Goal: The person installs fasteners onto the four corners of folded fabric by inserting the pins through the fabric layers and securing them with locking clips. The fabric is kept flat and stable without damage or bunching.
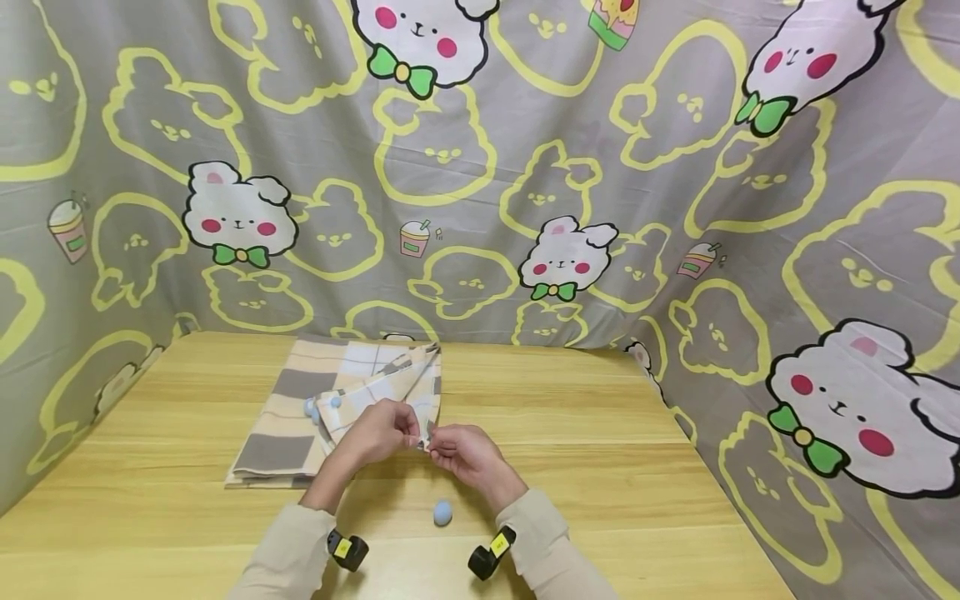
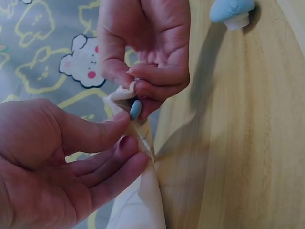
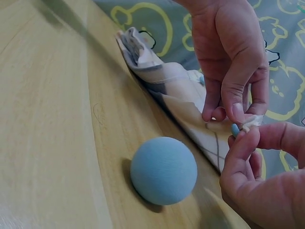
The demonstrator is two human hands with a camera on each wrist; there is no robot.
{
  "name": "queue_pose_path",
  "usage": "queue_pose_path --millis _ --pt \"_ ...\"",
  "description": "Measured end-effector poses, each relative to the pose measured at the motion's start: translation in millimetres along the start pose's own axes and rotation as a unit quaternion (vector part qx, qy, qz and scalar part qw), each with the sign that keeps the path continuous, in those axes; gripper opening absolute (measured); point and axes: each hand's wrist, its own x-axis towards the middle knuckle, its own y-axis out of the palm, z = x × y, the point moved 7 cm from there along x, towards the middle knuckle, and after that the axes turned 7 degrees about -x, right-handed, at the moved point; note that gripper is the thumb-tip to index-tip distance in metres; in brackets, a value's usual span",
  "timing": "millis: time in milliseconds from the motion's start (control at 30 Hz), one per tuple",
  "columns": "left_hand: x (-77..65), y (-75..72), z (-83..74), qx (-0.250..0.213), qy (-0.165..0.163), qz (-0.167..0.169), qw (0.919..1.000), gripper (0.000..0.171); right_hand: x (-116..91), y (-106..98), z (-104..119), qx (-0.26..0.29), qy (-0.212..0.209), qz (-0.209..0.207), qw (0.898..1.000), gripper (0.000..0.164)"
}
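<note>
A folded plaid cloth [image 1: 288, 417] in beige, grey and white lies on the table, one layer drawn toward me. My right hand [image 1: 468, 454] pinches the corner of this cloth between thumb and fingers. Close beside it, my left hand [image 1: 381, 433] holds the cloth edge, thumb on one side and fingers on the other. A small light-blue piece [image 2: 136, 109] shows edge-on at the corner between both hands; its full shape is hidden. Nearer me stands a blue mushroom-shaped fastener [image 1: 442, 512], its white stem visible in the left wrist view and its round cap in the right wrist view.
Several light-blue round pieces [image 1: 312, 407] sit on the cloth left of my left hand. The wooden table [image 1: 570, 433] runs up to a grey patterned curtain [image 1: 480, 167] at the back and sides. Each wrist wears a black camera.
</note>
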Motion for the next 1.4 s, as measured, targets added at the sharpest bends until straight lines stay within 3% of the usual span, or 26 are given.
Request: queue_pose_path --millis 467,833,1400 --pt "-0.6 2.7 -1.2 0.016 -0.006 -0.018 0.9997 0.019 -0.8 -1.1 -3.9 0.008 0.003 -0.015 1.0 0.015" --pt "-2.1 2.6 -1.4 -0.003 -0.03 -0.003 0.9995 0.023 1.4 -2.2 -2.9 -0.005 -0.002 -0.007 1.0 0.013" --pt "-1.1 5.8 -2.9 0.06 -0.032 -0.03 0.9972 0.025 -3.9 2.6 3.8 -0.037 -0.008 0.01 0.999 0.027"
